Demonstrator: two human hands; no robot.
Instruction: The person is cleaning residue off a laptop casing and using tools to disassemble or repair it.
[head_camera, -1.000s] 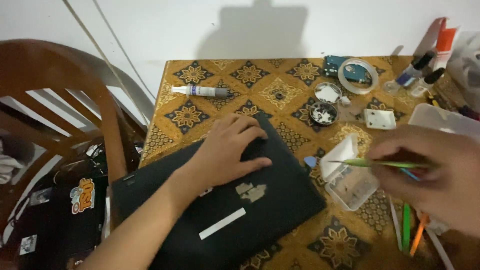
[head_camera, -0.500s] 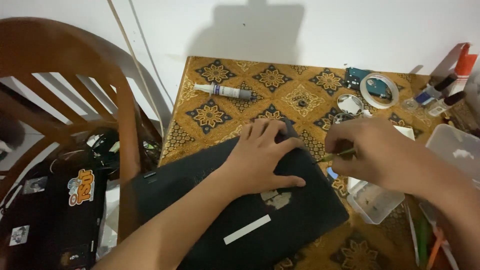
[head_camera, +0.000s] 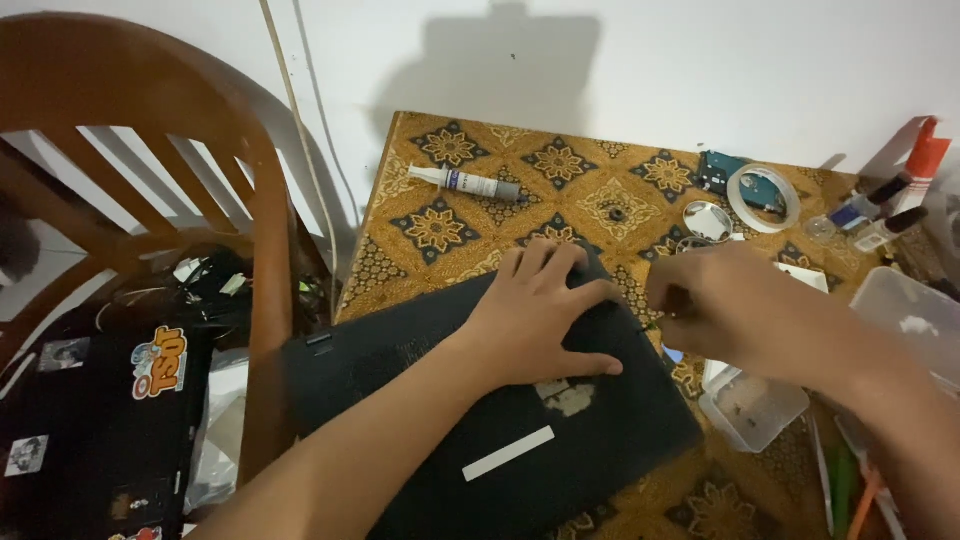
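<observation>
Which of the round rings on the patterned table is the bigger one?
The roll of clear tape, lying flat at the far side. The small metal ring beside it is clearly smaller and silvery.

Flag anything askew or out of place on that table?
The black laptop lies bottom-up, skewed, one corner overhanging the patterned table toward the wooden chair. The left hand presses flat on it; the right hand works at its far edge. Nothing spilled or visibly damaged.

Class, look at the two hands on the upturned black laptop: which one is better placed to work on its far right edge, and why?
Right. The right hand already sits at that edge of the black laptop, fingers pinched there. The left hand lies flat on the base, steadying it.
</observation>
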